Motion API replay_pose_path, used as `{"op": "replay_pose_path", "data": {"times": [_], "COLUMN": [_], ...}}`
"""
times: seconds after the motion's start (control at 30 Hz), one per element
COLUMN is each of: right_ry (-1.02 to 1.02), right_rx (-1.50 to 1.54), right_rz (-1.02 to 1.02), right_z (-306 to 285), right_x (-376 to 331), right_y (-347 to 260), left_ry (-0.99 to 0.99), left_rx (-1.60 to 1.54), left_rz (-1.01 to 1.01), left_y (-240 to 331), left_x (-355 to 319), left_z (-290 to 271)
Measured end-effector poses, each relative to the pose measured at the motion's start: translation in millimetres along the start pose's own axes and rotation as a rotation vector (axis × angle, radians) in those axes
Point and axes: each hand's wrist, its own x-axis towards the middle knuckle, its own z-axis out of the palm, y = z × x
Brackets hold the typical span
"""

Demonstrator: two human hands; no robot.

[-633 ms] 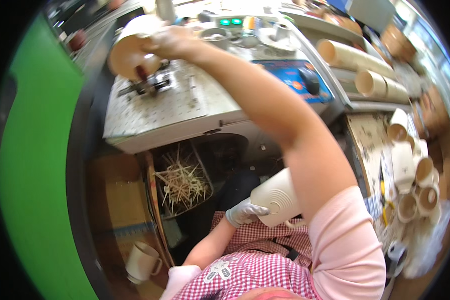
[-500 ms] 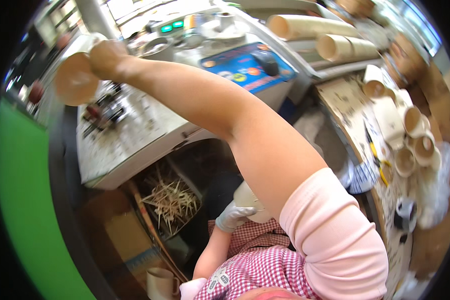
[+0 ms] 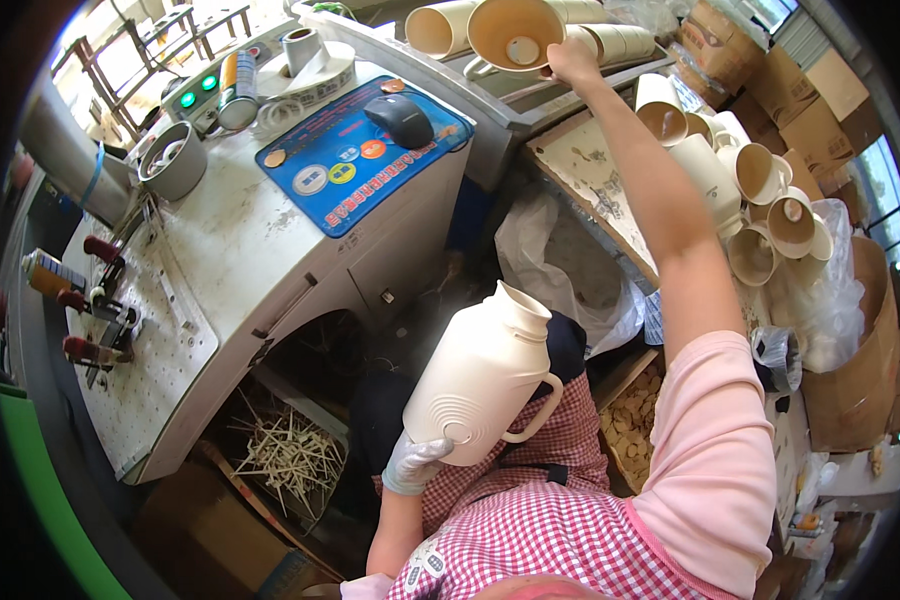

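Note:
My left hand (image 3: 415, 462), in a pale glove, grips the base of a cream plastic jug shell (image 3: 485, 372) with a side handle, held tilted over my lap. My right hand (image 3: 570, 62) is stretched far up and to the right, bare, with its fingers on the rim of a tan cup-shaped shell (image 3: 515, 32) turned open side toward me. That shell hangs beside a row of tan tubes (image 3: 450, 25) lying on a rack at the top.
A grey machine table (image 3: 220, 260) with a blue control panel (image 3: 365, 150) and a computer mouse (image 3: 400, 118) fills the left. Several cream shells (image 3: 760, 190) are piled at the right by cardboard boxes (image 3: 860, 370). A box of thin sticks (image 3: 290, 455) sits under the table.
My right arm has swung from the far left of the machine table across to the upper right, carrying the tan shell. My view turned right. The left hand keeps its hold on the jug.

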Motion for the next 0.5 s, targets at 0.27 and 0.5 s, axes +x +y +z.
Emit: {"op": "replay_pose_path", "data": {"times": [0.27,0.5], "right_ry": [0.369,0.383], "right_rx": [-0.237,-0.439], "right_rz": [0.163,0.068], "right_z": [53,97], "right_x": [31,52], "right_y": [37,42], "left_ry": [0.091,0.150], "left_rx": [0.061,0.083], "left_rz": [-0.028,-0.094], "left_y": [2,3], "left_x": [9,17], "left_z": [4,6]}}
